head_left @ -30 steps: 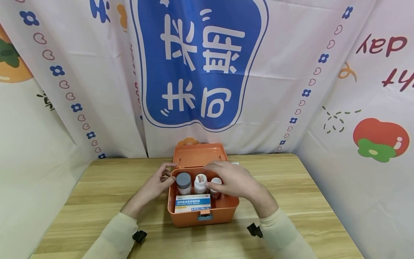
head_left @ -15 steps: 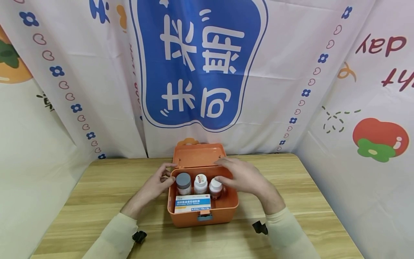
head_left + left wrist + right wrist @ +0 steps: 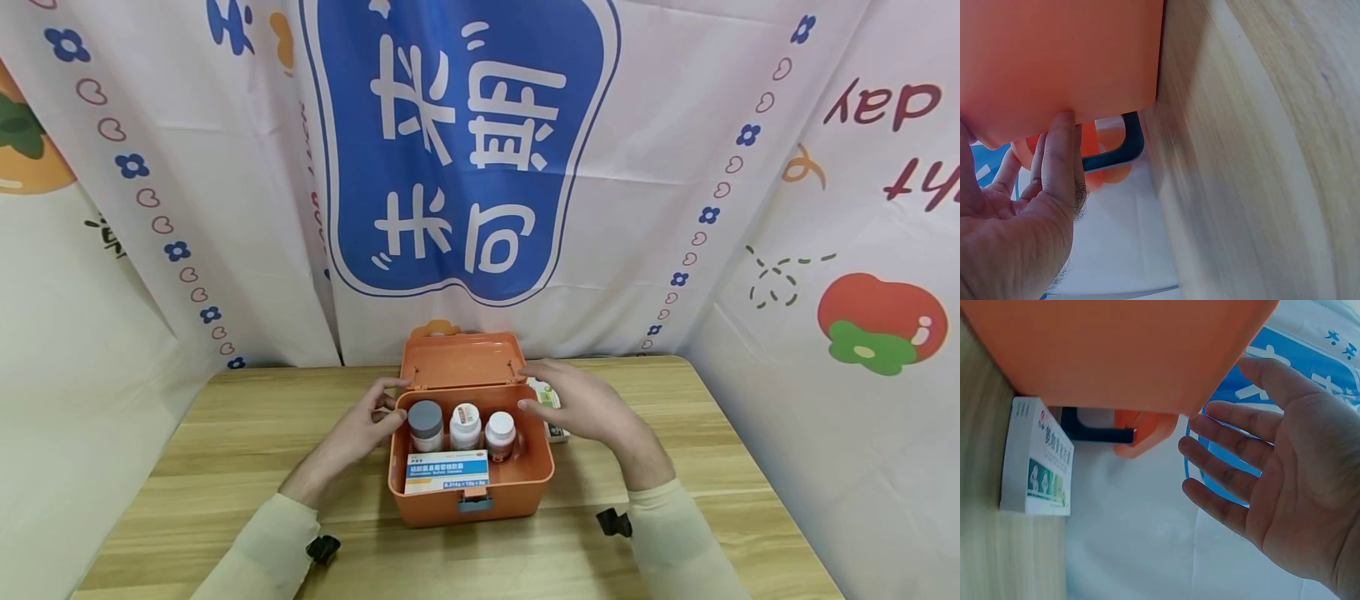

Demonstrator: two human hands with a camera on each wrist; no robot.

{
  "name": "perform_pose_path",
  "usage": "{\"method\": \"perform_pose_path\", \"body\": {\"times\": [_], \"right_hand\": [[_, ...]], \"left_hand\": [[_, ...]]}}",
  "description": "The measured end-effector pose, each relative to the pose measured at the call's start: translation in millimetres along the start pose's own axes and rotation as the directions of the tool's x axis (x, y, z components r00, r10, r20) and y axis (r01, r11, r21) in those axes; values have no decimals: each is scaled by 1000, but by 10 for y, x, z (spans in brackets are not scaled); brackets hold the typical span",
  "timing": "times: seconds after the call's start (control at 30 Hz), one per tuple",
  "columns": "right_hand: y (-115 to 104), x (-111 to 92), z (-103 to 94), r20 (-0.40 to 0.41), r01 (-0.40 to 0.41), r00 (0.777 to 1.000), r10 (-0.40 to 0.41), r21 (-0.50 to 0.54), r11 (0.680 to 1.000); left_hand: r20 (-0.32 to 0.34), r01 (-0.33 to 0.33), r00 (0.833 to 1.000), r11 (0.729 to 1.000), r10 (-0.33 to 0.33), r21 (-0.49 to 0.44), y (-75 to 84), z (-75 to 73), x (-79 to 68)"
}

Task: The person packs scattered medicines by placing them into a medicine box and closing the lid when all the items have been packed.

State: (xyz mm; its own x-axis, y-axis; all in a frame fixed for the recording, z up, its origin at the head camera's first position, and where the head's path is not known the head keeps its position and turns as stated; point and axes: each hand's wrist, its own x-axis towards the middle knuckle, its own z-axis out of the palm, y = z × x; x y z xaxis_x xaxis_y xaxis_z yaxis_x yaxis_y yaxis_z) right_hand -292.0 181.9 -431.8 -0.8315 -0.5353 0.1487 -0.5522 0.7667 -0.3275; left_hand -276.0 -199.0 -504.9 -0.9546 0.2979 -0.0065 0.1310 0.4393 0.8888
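An orange medicine box stands on the table with its lid tipped back. My left hand holds the box's left side, thumb at the rim and fingertips against the outer wall in the left wrist view. Inside are a grey-capped bottle, two white-capped bottles, one in the middle and one at right, and a blue-and-white medicine carton in front of them. My right hand hovers at the right rim, fingers spread and holding nothing, as the right wrist view shows.
A white-and-green medicine carton stands on the table against the box's right side, partly behind my right hand in the head view. A dark handle shows behind the box. Printed cloth hangs along the table's back edge.
My right hand has drawn back rightward from over the bottles to beyond the right rim, uncovering the right bottle and the carton outside. My left hand has stayed put.
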Motion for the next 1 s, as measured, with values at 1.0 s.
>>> {"method": "perform_pose_path", "body": {"times": [1.0], "right_hand": [[574,-58,218,43,-147,989,145,54,988]], "left_hand": [[8,22,1000,999,-22,-33,6,-2,-15]]}}
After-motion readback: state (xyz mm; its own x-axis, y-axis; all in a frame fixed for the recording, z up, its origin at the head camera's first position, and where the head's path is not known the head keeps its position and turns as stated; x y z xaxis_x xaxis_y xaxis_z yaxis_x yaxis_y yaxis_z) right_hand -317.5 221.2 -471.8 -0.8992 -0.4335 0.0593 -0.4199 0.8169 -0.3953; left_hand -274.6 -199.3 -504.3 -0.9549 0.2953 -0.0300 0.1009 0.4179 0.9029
